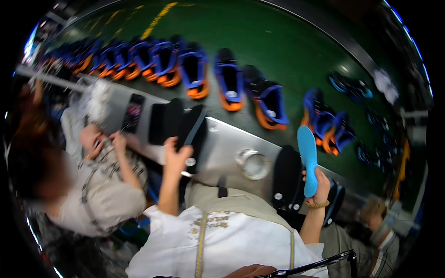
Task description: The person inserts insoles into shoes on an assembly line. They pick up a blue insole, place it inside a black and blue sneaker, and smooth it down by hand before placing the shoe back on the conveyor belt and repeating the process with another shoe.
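A light-blue insole (307, 146) stands upright in my right hand (320, 187), its fingers closed round the heel end. My left hand (176, 156) is beside a pile of black insoles (193, 125) on the metal bench. Its fingers are spread and slightly blurred, and I see nothing between them. Whether it touches the pile I cannot tell. More black insoles (286, 173) lie next to my right hand. Between the two piles stands a round, silvery open container (254, 164).
Beyond the metal bench (222, 143), blue-black shoes with orange soles (228, 81) line a green conveyor belt (273, 41). Darker shoes (350, 86) are at the far right. A co-worker (99, 194) sits close on my left, a phone-like dark object (133, 112) before them. Another person (380, 241) is at my right.
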`<state>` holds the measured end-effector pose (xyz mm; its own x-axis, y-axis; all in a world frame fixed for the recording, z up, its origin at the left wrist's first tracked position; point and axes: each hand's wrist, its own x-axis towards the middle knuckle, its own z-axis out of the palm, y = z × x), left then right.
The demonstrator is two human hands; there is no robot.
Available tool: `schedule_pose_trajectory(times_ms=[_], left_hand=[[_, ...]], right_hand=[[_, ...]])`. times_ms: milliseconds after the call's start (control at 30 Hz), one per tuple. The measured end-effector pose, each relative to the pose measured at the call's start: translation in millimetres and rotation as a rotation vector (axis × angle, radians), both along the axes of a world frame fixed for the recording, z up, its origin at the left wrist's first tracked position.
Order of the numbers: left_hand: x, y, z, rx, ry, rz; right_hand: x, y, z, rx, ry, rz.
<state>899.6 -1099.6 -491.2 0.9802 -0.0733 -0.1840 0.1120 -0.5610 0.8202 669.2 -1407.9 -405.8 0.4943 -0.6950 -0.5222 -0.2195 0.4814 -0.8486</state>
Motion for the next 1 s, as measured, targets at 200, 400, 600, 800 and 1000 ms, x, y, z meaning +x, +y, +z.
schedule_pose_trajectory(times_ms=[200, 400, 600, 800, 1000], left_hand=[[18.9, -122.4, 94.0, -1.158, 0.336, -0.326], [-20.8, -338.1, 59.7, -0.47, -0.393, -0.898], [-27.2, -431.7, -24.0, -0.257, -0.484, -1.084], [-8.6, -445.8, -18.3, -0.204, 0.001, -0.796], [-10.8, -431.3, -20.3, -0.243, 0.102, -0.785]], right_hand=[[-80.9, -56.1, -20.5, -0.197, -0.124, -0.376], [-49.3, -73.2, -14.8, -0.989, 0.259, -0.143], [-37.0, -86.5, -21.8, -1.204, 0.529, 0.096], [-0.4, -112.6, -2.9, -1.477, 0.441, 0.306], [44.7, -131.1, -73.5, -1.537, 0.554, 0.547]])
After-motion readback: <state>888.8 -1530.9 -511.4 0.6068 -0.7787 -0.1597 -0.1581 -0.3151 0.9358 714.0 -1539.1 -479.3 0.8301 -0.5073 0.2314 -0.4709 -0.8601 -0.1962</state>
